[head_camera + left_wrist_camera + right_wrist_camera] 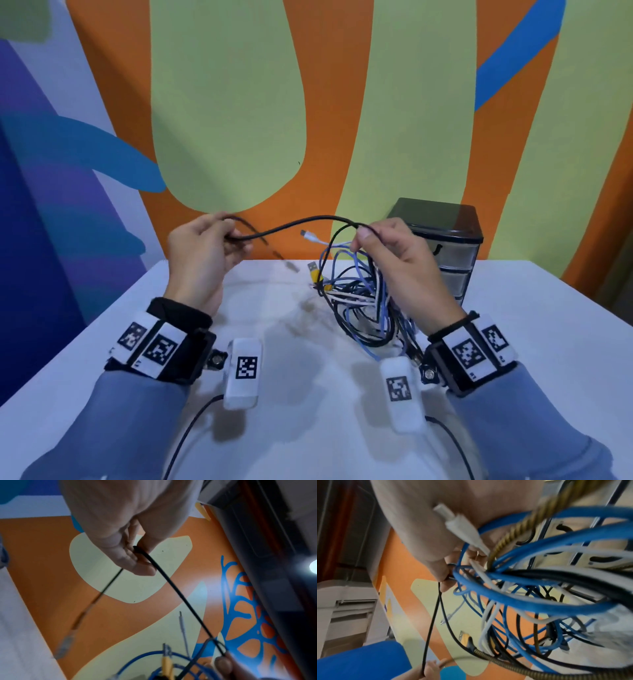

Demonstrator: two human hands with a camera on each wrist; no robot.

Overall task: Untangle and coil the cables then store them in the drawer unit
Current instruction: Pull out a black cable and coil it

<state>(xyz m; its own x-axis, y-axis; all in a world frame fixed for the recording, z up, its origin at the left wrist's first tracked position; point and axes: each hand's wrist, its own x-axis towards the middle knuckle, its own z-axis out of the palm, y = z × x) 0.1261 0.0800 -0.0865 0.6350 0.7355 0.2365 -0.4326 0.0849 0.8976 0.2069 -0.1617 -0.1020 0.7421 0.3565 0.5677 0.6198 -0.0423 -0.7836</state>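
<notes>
Untangling barely begun; nothing coiled or stored.
A black cable point(298, 224) is pinched between left hand point(202, 250) and right hand point(394, 260) above the table point(102, 342); the tangle point(363, 301) hangs beside the shut drawer unit point(448, 253).

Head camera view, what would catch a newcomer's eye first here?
The black cable stretched in the air between the left hand and right hand. Under the right hand hangs a tangle of cables, blue, white and black, with the dark drawer unit behind it.

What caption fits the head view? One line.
Both hands draw a black cable from the tangle beside the drawer unit.
</notes>
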